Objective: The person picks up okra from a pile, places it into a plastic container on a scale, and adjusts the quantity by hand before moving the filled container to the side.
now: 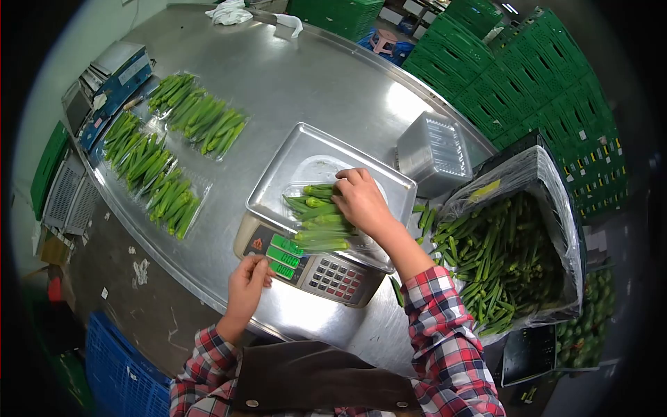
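Observation:
A clear plastic tray of green okra (323, 226) lies on the metal pan (274, 182) of a digital scale (313, 274) with a lit green display. My right hand (365, 201) reaches over it from the right, its fingers curled against the okra pods at the tray's right side; the fingertips are partly hidden. Just left of the display, my left hand (249, 283) is closed with thumb and fingers together, and nothing shows in it. To the right stands a crate lined with clear plastic, heaped with loose okra (486, 254).
Several filled okra trays (149, 163) sit at the table's left. A stack of clear trays (434, 149) stands behind the crate. Green crates (528, 83) are piled at the back right. Loose pods lie between scale and crate. A blue crate (121, 368) is on the floor.

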The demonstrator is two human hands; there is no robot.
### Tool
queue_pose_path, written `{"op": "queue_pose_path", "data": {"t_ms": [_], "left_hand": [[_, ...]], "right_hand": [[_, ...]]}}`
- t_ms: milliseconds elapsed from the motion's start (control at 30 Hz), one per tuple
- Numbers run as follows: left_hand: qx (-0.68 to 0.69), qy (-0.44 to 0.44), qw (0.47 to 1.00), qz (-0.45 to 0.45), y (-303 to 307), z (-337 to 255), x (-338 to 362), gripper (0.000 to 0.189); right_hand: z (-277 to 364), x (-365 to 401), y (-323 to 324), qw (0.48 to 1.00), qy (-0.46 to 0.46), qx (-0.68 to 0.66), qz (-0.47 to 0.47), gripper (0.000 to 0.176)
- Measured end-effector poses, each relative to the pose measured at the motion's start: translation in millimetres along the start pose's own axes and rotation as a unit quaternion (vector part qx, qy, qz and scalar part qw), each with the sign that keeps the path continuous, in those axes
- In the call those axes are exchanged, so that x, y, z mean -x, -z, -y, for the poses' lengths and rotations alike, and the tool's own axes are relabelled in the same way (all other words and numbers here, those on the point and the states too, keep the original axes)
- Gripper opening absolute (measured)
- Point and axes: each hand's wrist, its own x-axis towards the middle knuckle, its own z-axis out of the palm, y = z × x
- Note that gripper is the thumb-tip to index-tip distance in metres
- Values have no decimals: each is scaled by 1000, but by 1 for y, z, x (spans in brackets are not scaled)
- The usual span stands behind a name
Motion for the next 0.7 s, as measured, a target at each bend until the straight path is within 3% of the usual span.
{"op": "queue_pose_path", "data": {"t_ms": [100, 200, 300, 400, 600, 700], "left_hand": [[-86, -115, 989, -28, -14, -29, -18, 14], [-256, -312, 915, -22, -30, -66, -42, 16], [-291, -392, 872, -18, -48, -73, -60, 22], [-208, -305, 926, 80, -55, -71, -63, 22], [-14, -138, 983, 123, -53, -60, -63, 14], [50, -52, 993, 99, -45, -55, -68, 11]], "right_hand": [[4, 3, 11, 999, 29, -33, -11, 21], [20, 4, 30, 997, 64, -48, -18, 20], [37, 6, 44, 991, 112, -69, -35, 21], [48, 8, 51, 986, 139, -79, -42, 20], [53, 10, 54, 982, 169, -69, -55, 17], [54, 8, 52, 980, 175, -73, -57, 18]]}}
